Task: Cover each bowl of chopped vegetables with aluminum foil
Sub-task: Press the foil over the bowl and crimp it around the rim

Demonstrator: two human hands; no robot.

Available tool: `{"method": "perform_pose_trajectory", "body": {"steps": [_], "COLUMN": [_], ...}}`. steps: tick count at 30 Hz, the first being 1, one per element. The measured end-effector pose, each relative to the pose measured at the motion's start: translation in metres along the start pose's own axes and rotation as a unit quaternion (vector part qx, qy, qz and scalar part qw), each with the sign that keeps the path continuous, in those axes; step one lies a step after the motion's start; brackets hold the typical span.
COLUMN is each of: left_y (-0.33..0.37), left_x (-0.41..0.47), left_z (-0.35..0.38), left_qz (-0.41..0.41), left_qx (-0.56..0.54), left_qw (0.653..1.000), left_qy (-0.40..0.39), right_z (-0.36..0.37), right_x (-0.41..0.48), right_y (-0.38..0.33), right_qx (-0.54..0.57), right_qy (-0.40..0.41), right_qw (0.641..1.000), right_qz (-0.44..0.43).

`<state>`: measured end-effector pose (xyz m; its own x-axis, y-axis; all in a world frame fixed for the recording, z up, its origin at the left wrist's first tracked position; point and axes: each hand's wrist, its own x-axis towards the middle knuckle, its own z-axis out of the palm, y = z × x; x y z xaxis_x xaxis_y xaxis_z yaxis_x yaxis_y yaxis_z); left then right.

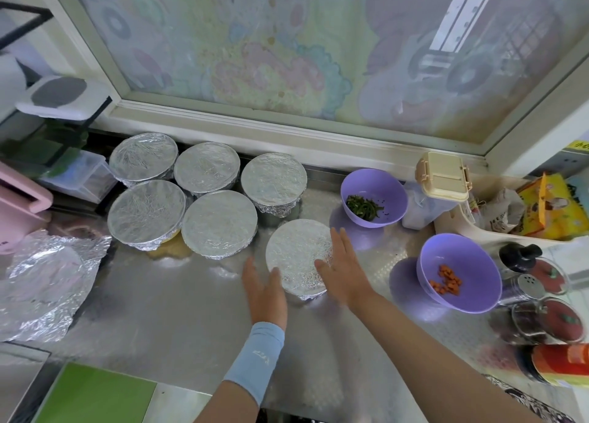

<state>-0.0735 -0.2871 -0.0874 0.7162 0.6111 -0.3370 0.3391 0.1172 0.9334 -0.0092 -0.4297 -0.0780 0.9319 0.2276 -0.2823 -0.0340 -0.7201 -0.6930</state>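
Note:
A foil-covered bowl (298, 254) stands in the middle of the steel counter (165, 311). My left hand (264, 290) lies flat beside its left edge, fingers straight, thumb touching the foil. My right hand (342, 268) lies open against the bowl's right side. Several more foil-covered bowls (191, 193) are grouped at the back left. Two purple bowls stand uncovered on the right: one with chopped greens (373, 197), one with diced carrot (459, 273). A loose sheet of aluminum foil (47, 279) lies crumpled at the left.
A beige clip-lid box (443, 175), snack bags (548, 206) and spice jars (541, 308) crowd the right edge. A green cutting board (95, 397) sits at the front left. A pink appliance (19, 209) and a clear container (79, 175) stand at the far left under the window.

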Motion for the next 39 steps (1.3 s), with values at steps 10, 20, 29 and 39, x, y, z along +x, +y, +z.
{"method": "perform_pose_trajectory", "body": {"steps": [10, 20, 29, 39], "left_y": [0.012, -0.001, 0.007, 0.044], "left_x": [0.047, 0.052, 0.055, 0.057], "left_z": [-0.017, -0.015, -0.019, -0.017], "left_qz": [0.235, 0.231, 0.226, -0.006], "left_qx": [0.47, 0.436, 0.462, 0.169], "left_qw": [0.796, 0.816, 0.796, 0.957], "left_qy": [-0.3, -0.302, -0.32, -0.237], "right_z": [-0.002, 0.008, -0.002, 0.006], "right_x": [-0.002, 0.002, 0.002, -0.016], "right_y": [0.012, 0.016, 0.017, 0.005], "right_qx": [-0.146, -0.164, -0.169, 0.449], "right_qy": [-0.062, -0.026, -0.042, 0.087], "right_qw": [0.984, 0.981, 0.979, 0.838], "right_qz": [-0.078, -0.096, -0.102, 0.296]}}
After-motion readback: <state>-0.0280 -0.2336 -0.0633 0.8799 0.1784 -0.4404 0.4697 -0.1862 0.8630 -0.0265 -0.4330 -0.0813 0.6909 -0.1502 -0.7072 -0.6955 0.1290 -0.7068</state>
